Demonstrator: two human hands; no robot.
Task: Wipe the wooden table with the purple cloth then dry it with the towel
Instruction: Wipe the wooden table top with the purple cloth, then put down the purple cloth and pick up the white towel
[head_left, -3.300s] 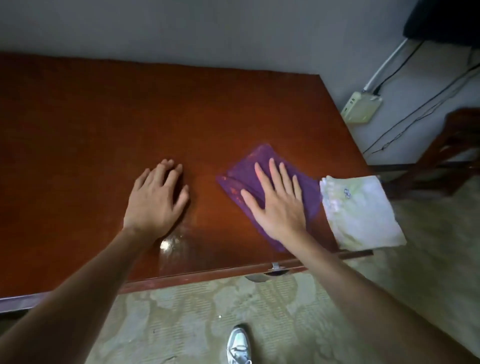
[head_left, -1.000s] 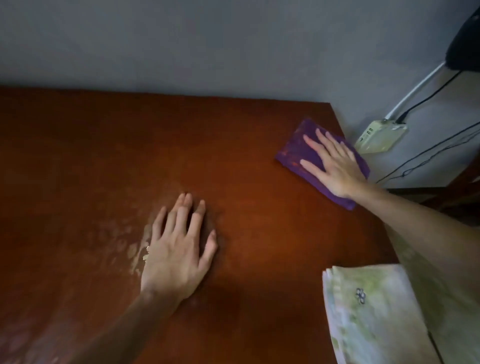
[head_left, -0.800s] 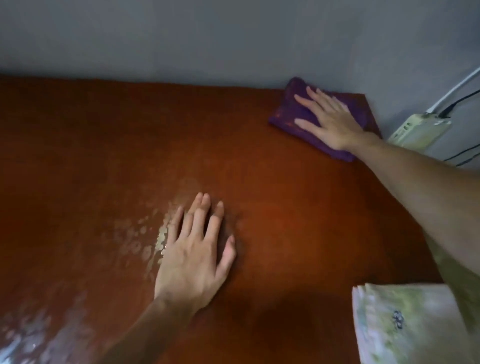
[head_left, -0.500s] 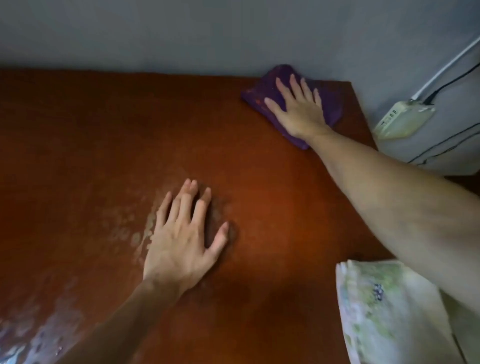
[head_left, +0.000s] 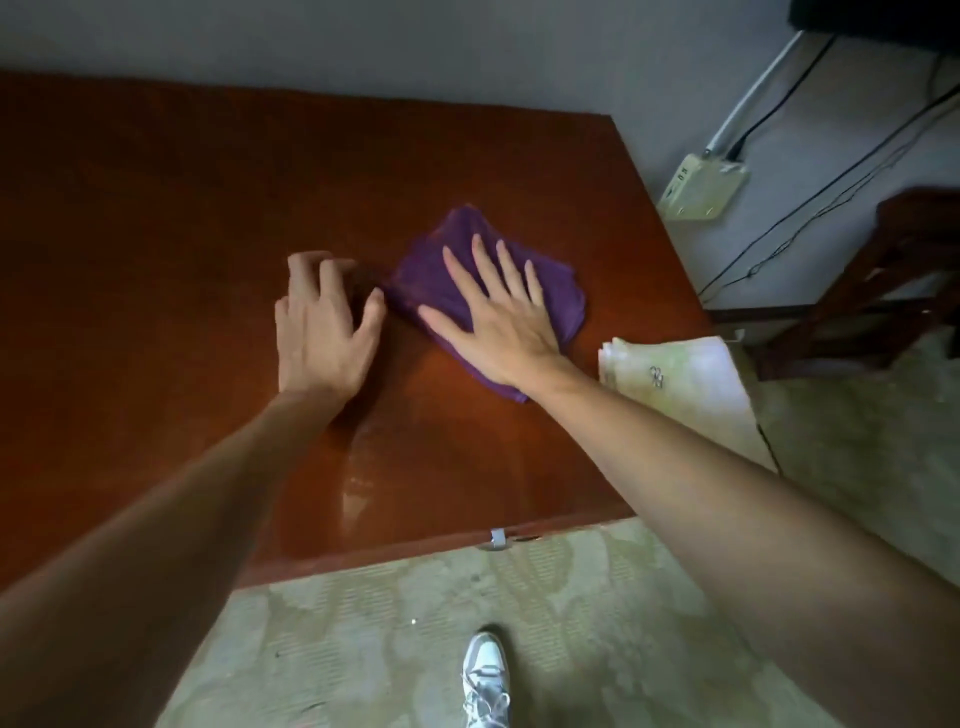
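R fingers (head_left: 488, 270) spread wide, flat on the cloth (head_left: 550, 296), pressing w/ the whole R hand (head_left: 498, 322) so it drags evenly over the table (head_left: 156, 234), just right of centre. L hand (head_left: 319, 327) empty, fingers half curled, tips on bare wood beside the cloth's left edge, prob. bracing the lean. Towel (head_left: 691, 384) folded at the near right corner, overhanging the edge, parked for drying. Small dark mark on it, unreadable; no other writing.
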